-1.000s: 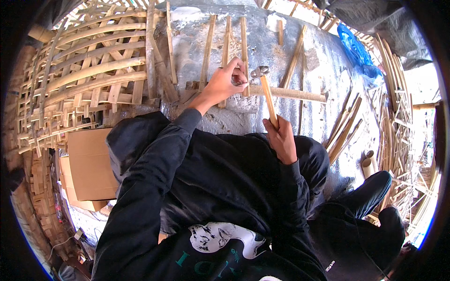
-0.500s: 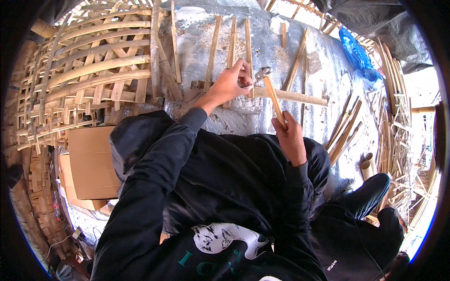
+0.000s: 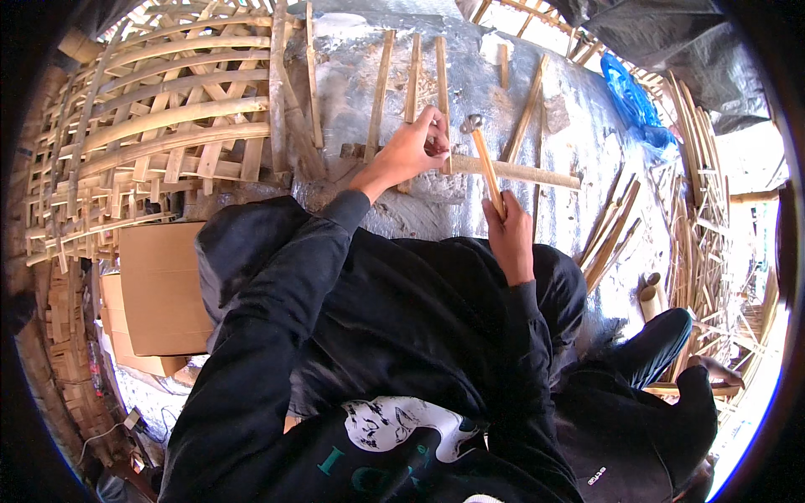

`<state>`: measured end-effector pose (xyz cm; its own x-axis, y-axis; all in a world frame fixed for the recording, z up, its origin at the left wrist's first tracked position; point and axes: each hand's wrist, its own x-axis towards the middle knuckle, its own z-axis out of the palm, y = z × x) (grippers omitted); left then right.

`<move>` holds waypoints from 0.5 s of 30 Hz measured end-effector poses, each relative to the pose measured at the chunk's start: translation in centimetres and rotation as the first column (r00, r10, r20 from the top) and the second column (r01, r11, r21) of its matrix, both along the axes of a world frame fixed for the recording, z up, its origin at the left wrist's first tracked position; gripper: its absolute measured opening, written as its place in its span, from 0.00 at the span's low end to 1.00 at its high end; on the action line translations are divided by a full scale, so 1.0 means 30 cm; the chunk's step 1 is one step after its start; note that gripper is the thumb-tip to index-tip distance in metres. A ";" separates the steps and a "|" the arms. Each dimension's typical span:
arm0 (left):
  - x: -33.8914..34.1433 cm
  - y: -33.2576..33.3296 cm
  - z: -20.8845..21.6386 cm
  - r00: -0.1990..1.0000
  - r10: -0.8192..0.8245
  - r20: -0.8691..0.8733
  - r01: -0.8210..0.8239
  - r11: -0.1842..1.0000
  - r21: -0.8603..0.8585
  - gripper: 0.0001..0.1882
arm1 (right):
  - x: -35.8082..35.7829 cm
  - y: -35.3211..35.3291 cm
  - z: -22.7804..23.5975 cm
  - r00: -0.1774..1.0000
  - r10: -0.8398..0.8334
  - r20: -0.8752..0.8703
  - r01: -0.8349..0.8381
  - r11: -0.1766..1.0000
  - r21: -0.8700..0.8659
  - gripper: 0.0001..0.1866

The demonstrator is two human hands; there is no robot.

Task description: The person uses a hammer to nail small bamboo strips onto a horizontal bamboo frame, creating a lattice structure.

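My right hand (image 3: 511, 239) is wrapped round the lower end of a hammer's wooden handle. The hammer (image 3: 485, 161) points away from me, its metal head raised just right of my left fingertips. My left hand (image 3: 406, 158) is pinched beside an upright bamboo strip (image 3: 443, 88), where the strip meets a crosswise bamboo pole (image 3: 537, 173). Whatever is between those fingers is too small or hidden to make out. A grey block (image 3: 438, 189) lies under the crossing, partly covered by my hand. More thin strips (image 3: 381, 92) stretch away from the pole.
A woven bamboo lattice (image 3: 180, 105) stands at the left, above cardboard boxes (image 3: 163, 289). Silvery sheeting (image 3: 495, 113) covers the ground. Loose bamboo strips (image 3: 616, 235) and a blue plastic bag (image 3: 629, 96) lie at the right. Another person in dark clothes (image 3: 629, 419) sits close on my right.
My right hand and the hammer have shifted slightly left. My left hand keeps its pinch in nearly the same place. The other person's hand now shows more at the right.
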<state>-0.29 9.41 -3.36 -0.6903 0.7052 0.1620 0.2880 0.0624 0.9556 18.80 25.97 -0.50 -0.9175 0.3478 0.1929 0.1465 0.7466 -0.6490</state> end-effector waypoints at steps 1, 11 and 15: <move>0.000 -0.003 -0.002 1.000 0.001 0.000 -0.001 1.000 0.001 0.22 | -0.024 0.011 -0.017 1.000 -0.011 -0.019 0.012 0.999 0.035 0.14; -0.001 0.000 -0.005 0.997 -0.005 -0.072 0.004 1.000 -0.015 0.23 | -0.170 0.035 -0.064 0.995 -0.096 -0.012 0.096 0.995 0.006 0.14; -0.006 0.003 -0.006 0.993 -0.017 -0.119 0.014 1.000 -0.027 0.23 | -0.165 0.034 -0.088 0.998 -0.056 -0.015 0.056 0.998 -0.004 0.15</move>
<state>-0.47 9.49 -3.55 -0.6563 0.7206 0.2236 0.4005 0.0815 0.9127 13.84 26.98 -3.13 -0.8936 0.3990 0.2055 0.1779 0.7353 -0.6540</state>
